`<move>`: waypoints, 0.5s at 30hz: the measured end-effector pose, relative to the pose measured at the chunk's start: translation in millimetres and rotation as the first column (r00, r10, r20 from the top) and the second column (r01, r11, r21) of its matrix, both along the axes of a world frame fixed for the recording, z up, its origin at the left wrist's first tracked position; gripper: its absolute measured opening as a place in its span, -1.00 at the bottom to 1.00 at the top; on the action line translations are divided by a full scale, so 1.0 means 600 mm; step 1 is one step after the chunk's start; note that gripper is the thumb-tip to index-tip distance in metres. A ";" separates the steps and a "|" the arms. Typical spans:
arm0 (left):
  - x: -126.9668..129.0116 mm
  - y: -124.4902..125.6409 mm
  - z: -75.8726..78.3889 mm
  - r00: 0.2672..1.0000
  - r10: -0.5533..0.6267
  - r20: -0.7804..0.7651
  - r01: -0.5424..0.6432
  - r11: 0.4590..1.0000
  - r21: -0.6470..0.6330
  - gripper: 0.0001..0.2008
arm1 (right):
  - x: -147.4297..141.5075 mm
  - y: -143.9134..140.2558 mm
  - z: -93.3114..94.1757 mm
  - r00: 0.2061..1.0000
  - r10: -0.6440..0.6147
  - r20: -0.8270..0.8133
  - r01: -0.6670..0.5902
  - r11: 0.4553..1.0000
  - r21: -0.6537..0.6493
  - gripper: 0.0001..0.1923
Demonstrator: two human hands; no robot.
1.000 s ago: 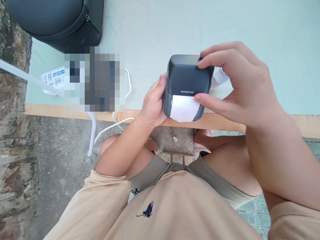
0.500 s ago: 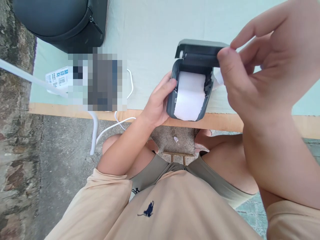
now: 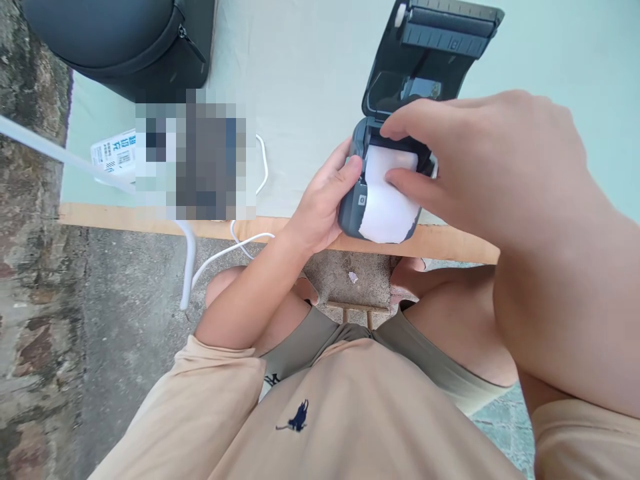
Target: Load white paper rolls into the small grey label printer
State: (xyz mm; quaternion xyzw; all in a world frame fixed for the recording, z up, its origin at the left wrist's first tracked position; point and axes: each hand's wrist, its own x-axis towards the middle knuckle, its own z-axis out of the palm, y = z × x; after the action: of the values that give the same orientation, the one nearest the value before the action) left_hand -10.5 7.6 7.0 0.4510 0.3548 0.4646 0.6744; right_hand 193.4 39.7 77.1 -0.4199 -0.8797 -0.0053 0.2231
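Note:
A small dark portable printer (image 3: 356, 207) is held at its left side by my left hand (image 3: 325, 193), whose thumb presses on the casing. Its hinged lid (image 3: 420, 67) stands wide open at the far end, showing a roller along the edge. Inside lies a white paper roll (image 3: 387, 207), with its torn end hanging over the near edge of the printer. My right hand (image 3: 480, 160) reaches in from the right, thumb over the paper and index finger above the far end of the compartment. These fingers are apart; the other fingers are hidden behind the hand.
A black zippered case (image 3: 120, 47) stands at the table's (image 3: 300, 80) far left. Near it lie a white box with blue print (image 3: 114, 159), a blurred-out item and a white cable (image 3: 263, 163). A white tube (image 3: 187, 267) hangs by the wooden edge. A paper scrap (image 3: 353, 277) lies below.
The printer's lid has swung up and back. My right hand has let go of it and moved left, down to the paper roll. The left hand keeps its hold, shifting slightly right.

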 end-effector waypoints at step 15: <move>0.001 -0.012 0.021 0.986 0.036 0.162 -0.013 0.990 -0.139 -0.61 | 0.011 -0.016 0.028 0.991 -0.014 -0.136 -0.026 0.956 -0.291 -0.50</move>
State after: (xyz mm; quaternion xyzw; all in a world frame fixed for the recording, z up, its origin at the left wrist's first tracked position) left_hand -9.8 0.3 19.6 0.3590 0.3347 0.4831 0.7251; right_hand 199.9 30.3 93.7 -0.4449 -0.8548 0.1539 0.2182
